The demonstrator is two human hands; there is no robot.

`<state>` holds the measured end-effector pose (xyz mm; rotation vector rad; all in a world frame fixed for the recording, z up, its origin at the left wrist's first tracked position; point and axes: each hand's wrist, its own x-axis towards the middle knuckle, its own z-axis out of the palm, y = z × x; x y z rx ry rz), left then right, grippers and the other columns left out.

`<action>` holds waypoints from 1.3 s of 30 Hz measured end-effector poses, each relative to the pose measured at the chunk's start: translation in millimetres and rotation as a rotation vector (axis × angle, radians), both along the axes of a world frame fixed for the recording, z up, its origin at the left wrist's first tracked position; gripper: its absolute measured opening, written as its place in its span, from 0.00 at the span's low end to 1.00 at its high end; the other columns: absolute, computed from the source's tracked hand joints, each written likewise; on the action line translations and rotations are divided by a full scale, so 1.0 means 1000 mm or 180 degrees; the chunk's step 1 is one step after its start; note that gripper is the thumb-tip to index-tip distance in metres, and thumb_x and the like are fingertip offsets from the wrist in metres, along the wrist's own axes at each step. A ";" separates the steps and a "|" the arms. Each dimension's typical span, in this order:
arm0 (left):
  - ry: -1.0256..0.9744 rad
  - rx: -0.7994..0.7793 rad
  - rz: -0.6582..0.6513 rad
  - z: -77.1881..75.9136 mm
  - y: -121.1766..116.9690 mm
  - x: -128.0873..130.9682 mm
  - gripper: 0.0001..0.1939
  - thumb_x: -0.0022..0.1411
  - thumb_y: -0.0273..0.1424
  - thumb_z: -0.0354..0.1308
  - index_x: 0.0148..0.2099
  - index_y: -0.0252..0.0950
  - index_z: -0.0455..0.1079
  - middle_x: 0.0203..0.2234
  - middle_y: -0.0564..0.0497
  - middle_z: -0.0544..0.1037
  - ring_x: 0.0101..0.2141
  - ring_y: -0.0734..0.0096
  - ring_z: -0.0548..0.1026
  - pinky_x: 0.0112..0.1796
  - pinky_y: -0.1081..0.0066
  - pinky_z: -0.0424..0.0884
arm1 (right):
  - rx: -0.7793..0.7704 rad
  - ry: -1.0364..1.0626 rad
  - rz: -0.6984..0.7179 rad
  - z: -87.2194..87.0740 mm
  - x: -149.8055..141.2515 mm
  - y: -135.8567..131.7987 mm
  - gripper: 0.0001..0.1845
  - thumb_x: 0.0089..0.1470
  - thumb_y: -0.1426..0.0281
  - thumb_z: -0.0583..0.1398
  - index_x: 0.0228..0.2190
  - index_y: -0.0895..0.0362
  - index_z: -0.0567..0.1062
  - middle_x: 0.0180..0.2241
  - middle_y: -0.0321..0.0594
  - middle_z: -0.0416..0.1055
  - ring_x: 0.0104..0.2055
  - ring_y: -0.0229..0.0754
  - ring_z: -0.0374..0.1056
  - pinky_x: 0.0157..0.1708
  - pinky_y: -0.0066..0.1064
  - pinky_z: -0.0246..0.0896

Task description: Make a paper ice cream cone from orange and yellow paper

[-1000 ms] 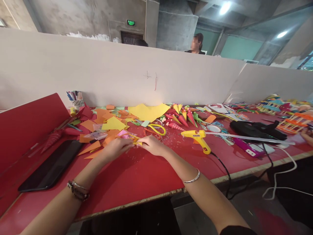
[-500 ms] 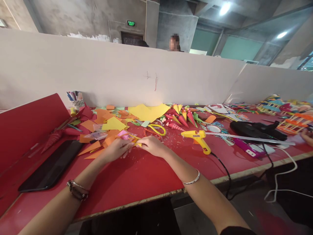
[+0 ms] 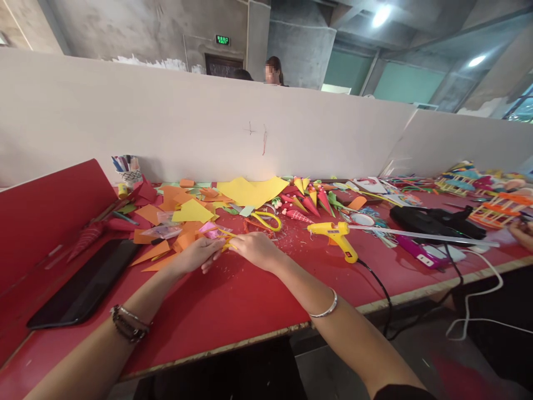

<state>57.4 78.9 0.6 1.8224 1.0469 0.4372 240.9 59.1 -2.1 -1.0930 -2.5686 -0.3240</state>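
Note:
A small piece of yellow paper point(image 3: 227, 244) is pinched between my two hands, low over the red table point(image 3: 233, 311). My left hand point(image 3: 199, 255) grips its left side, with some fingers curled below. On the other side my right hand point(image 3: 256, 250) closes on it from above, and its fingers hide most of the piece. Yellow-handled scissors point(image 3: 268, 220) lie just beyond my right hand. Orange paper scraps point(image 3: 189, 229) and a pink scrap point(image 3: 208, 229) lie behind my left hand.
A yellow glue gun point(image 3: 335, 236) with a black cord rests to the right. Red and yellow paper cones point(image 3: 310, 203) are heaped behind it. At left lies a black phone point(image 3: 85, 283). Another person's hand point(image 3: 522, 232) shows at the right edge. A white partition point(image 3: 187, 128) stands behind the table.
My hands stay at the yellow paper, with only slight finger movement. The person beyond the partition has moved to the left, and the view has shifted slightly.

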 end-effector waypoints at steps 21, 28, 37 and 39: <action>0.0229 0.1381 -0.0200 0.004 -0.004 0.000 0.22 0.61 0.40 0.40 0.20 0.35 0.60 0.10 0.57 0.64 0.14 0.79 0.62 0.21 0.79 0.58 | -0.0270 0.0140 -0.0253 -0.001 -0.001 0.002 0.14 0.58 0.64 0.48 0.35 0.59 0.69 0.29 0.41 0.73 0.27 0.37 0.67 0.22 0.25 0.46; -0.0307 0.0048 0.0092 0.004 -0.004 0.003 0.23 0.57 0.46 0.44 0.18 0.35 0.55 0.05 0.60 0.56 0.10 0.82 0.56 0.15 0.78 0.54 | 0.0274 -0.0200 -0.0080 0.001 -0.003 -0.001 0.15 0.60 0.69 0.44 0.31 0.60 0.68 0.28 0.41 0.71 0.27 0.37 0.66 0.24 0.27 0.48; -0.0797 -0.0752 0.0198 0.003 -0.004 0.004 0.22 0.52 0.47 0.51 0.18 0.36 0.53 0.05 0.62 0.51 0.10 0.84 0.52 0.14 0.80 0.50 | 0.0411 -0.0075 -0.0020 0.002 -0.003 -0.001 0.14 0.59 0.69 0.46 0.34 0.57 0.69 0.29 0.38 0.71 0.28 0.34 0.65 0.26 0.26 0.49; -0.0755 -0.0577 0.0126 0.004 -0.004 0.003 0.22 0.52 0.48 0.50 0.18 0.35 0.54 0.05 0.62 0.53 0.10 0.83 0.53 0.15 0.79 0.51 | 0.0365 0.0015 -0.0045 0.002 -0.001 0.001 0.14 0.59 0.66 0.46 0.35 0.57 0.69 0.28 0.38 0.72 0.28 0.34 0.66 0.26 0.26 0.49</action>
